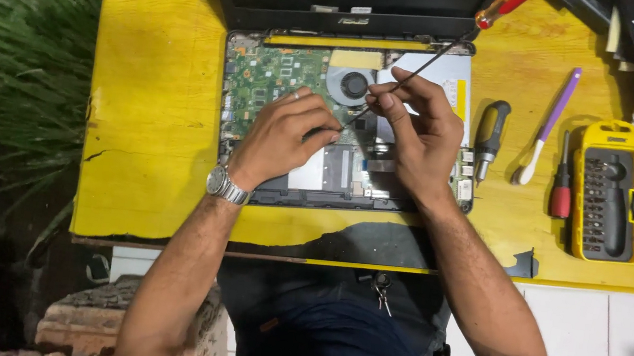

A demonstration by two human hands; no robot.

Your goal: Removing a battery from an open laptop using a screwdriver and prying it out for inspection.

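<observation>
Pinching the long screwdriver [421,65] shaft, the right hand [420,138] is guiding its tip down onto the opened laptop [281,75] board, while the left hand [286,133], fingers curled, is bracing there to steady it

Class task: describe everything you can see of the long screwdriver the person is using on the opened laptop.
The screwdriver has a translucent red-orange handle and a long, thin dark metal shaft. It lies slanted, handle up beyond the laptop, tip down by the fan. The right hand pinches the shaft; the left hand meets it near the tip.
</observation>
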